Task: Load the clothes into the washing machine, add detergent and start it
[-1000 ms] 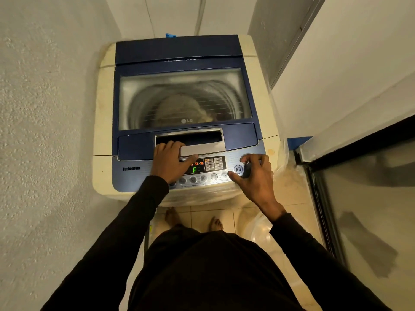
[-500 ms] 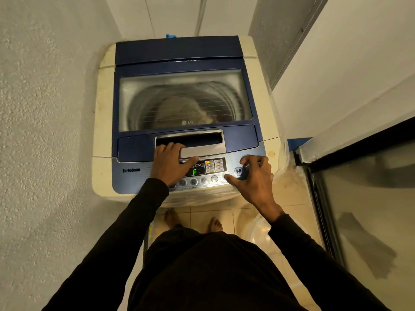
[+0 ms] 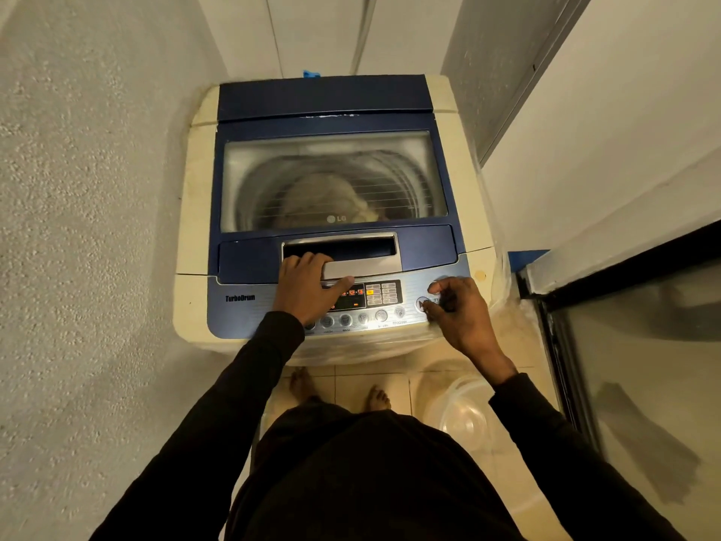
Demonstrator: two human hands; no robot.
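Nearing the finish: clothes (image 3: 331, 201) in the drum under the washing machine (image 3: 331, 103)'s closed lid, left hand (image 3: 308, 287) flat and relaxed beside the lit panel (image 3: 384, 294), right hand (image 3: 458, 312) loosely curled, empty, thumb at the start button (image 3: 421, 304).

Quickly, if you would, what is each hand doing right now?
Left hand: open, resting on the washer by the lid handle.
Right hand: open, thumb at the start button.
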